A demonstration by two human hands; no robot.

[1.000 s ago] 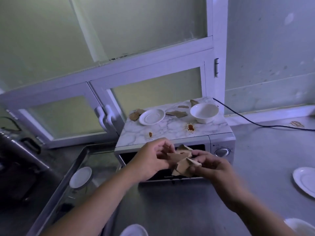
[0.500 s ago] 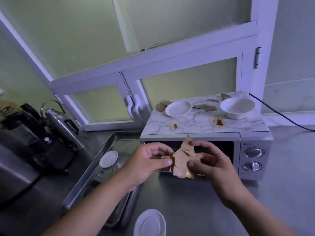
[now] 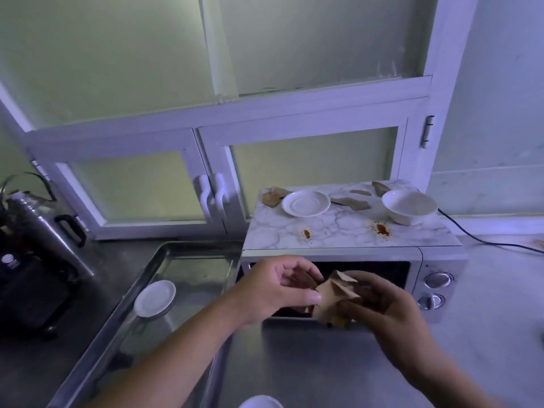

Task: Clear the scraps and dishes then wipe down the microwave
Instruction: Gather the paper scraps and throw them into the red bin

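Tabletop: steel tabletop (image 3: 294, 363); sink tray (image 3: 200, 278) at left w/ small plate (image 3: 155, 298) in it.
Microwave: white microwave (image 3: 353, 235), marbled top, 2 knobs (image 3: 438, 279) at right.
On top: saucer (image 3: 306, 203), bowl (image 3: 409, 206), loose scraps (image 3: 351, 203) btwn them, 2 orange-brown stains (image 3: 382, 229).
Held wad: crumpled brown wad (image 3: 335, 293) in front of microwave door.
Right hand: right hand (image 3: 382, 304) grip closed round wad.
Left hand: left hand (image 3: 279, 287) grip pinches wad's left edge.
Writing: round logo (image 3: 8, 260) on dark appliance (image 3: 26, 290) far left, too blurred to read.

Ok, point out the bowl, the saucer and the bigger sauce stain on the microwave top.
bowl (image 3: 409, 205), head view, its inner wall.
saucer (image 3: 305, 203), head view, its centre well.
bigger sauce stain (image 3: 383, 229), head view, its dark middle.
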